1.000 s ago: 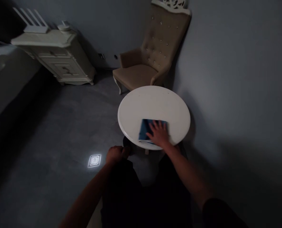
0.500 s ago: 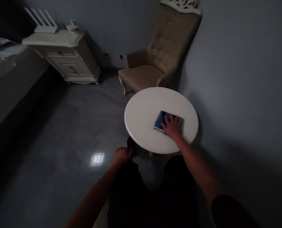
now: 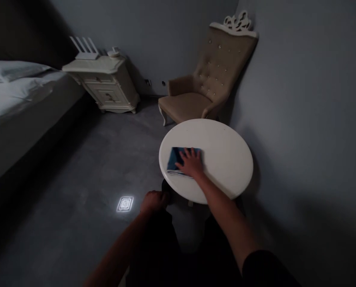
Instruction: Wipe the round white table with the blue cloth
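My right hand point(image 3: 191, 162) lies flat with spread fingers on a folded blue cloth point(image 3: 172, 160), pressing it against the white tabletop. The cloth has a pale edge along its near side and sits on the left half of the round white table point(image 3: 226, 167). Below the table's left rim, my left hand point(image 3: 154, 201) is closed by my knee. Its fingers are in shadow beside a dark shape, and what they hold, if anything, is hidden.
Behind the table stands a tan tufted armchair point(image 3: 192, 105). A cream nightstand point(image 3: 109, 93) carries a white router point(image 3: 86, 54) and a small white item point(image 3: 113, 52). A bed point(image 3: 19, 89) is on the left, a grey wall point(image 3: 309, 119) on the right. A light pattern point(image 3: 125, 204) shows on the floor.
My right hand has slid the cloth leftward across the tabletop. The left hand stays by my knee. The view has shifted, so the furniture appears lower and further right.
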`<state>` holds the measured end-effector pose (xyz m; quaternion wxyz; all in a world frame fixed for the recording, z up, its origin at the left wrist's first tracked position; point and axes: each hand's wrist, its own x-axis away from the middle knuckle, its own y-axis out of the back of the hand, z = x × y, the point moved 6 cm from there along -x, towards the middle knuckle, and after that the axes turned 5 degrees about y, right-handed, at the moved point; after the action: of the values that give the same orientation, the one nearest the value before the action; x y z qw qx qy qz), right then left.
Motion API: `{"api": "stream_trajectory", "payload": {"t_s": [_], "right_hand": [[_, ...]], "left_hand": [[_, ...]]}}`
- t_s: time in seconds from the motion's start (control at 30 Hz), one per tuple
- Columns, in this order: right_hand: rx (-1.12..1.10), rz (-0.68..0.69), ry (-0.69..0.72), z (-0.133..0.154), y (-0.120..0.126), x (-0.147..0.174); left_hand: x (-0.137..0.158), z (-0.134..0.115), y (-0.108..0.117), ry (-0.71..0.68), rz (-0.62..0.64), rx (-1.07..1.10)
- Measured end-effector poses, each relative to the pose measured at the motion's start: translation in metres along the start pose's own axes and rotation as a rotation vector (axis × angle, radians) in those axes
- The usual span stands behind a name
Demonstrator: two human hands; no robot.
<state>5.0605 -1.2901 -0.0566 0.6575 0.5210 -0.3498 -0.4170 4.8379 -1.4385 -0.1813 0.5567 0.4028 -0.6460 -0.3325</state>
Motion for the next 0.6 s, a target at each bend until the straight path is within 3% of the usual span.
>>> {"api": "stream_trajectory", "payload": {"t_s": [0.2,0.27,0.33,0.4,0.47,0.53,0.6], "right_hand": [[0.156,0.032,-0.476,-0.209,0.025,0.095],[0.178,0.001,-0.616,-0.26,0.031,0.127],[0.154,-0.043,-0.736,-0.29,0.033,0.145],[0.139,-0.07,-0.822,-0.297,0.034,0.142],[0.157,-0.064,-0.829,-0.281,0.032,0.115],[0.175,-0.04,-0.733,-0.242,0.028,0.071],[0.161,-0.028,-0.564,-0.185,0.02,0.018]], "left_hand": [[0.006,-0.001,0.003,-0.052,-0.029,0.076],[0.005,0.0,0.004,-0.073,-0.024,0.082],[0.003,0.001,0.005,-0.084,-0.019,0.069],[0.002,0.002,0.006,-0.086,-0.012,0.056],[0.003,0.005,0.007,-0.083,-0.008,0.057],[0.005,0.008,0.011,-0.08,-0.014,0.076],[0.007,0.01,0.014,-0.067,-0.006,0.105]]}}
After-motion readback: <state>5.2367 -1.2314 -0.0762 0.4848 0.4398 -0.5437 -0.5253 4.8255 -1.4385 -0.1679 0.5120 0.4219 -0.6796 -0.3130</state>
